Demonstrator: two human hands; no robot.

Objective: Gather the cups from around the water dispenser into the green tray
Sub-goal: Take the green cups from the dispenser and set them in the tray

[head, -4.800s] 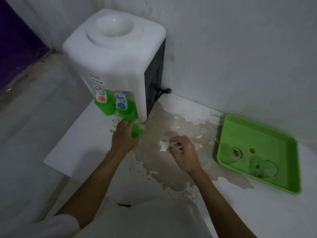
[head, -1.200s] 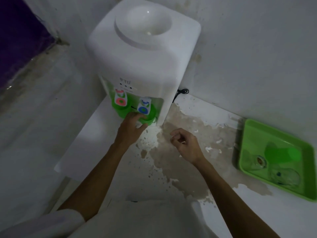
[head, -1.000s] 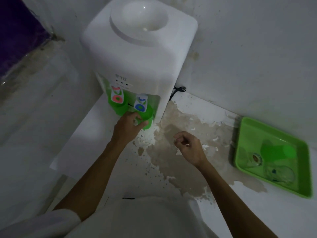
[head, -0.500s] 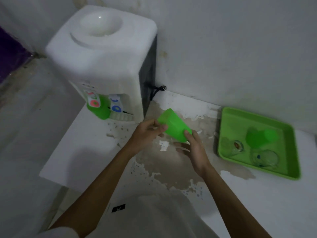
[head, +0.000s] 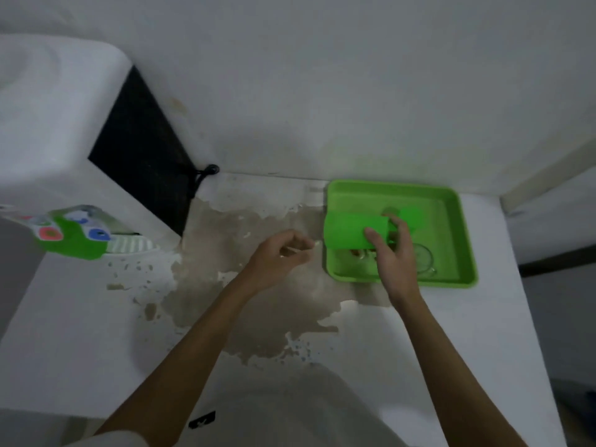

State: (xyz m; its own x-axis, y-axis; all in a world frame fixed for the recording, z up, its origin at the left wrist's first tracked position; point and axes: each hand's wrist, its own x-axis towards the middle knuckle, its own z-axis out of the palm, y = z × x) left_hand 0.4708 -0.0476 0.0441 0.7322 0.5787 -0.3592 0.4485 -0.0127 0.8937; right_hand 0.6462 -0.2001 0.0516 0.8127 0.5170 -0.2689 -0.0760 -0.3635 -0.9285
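My right hand (head: pixel 393 253) grips a green plastic cup (head: pixel 348 230) on its side, over the left part of the green tray (head: pixel 451 201). Another green cup (head: pixel 414 216) lies in the tray behind my fingers. A clear glass cup (head: pixel 422 258) lies to the right of my hand, and a second clear one is mostly hidden under the held cup. My left hand (head: pixel 280 256) hovers over the stained counter left of the tray, fingers loosely curled, holding nothing. One more green cup (head: pixel 72 241) stands under the taps of the white water dispenser (head: pixel 54 124).
The white counter (head: pixel 80 333) has a large brown patch of peeled surface between dispenser and tray. A black power cord (head: pixel 206 172) runs from the dispenser's dark back panel. The wall stands close behind. The counter ends just right of the tray.
The green cup passed from my left hand to my right hand and moved right, over the tray. My left hand let go and stays over the counter. The view swung right.
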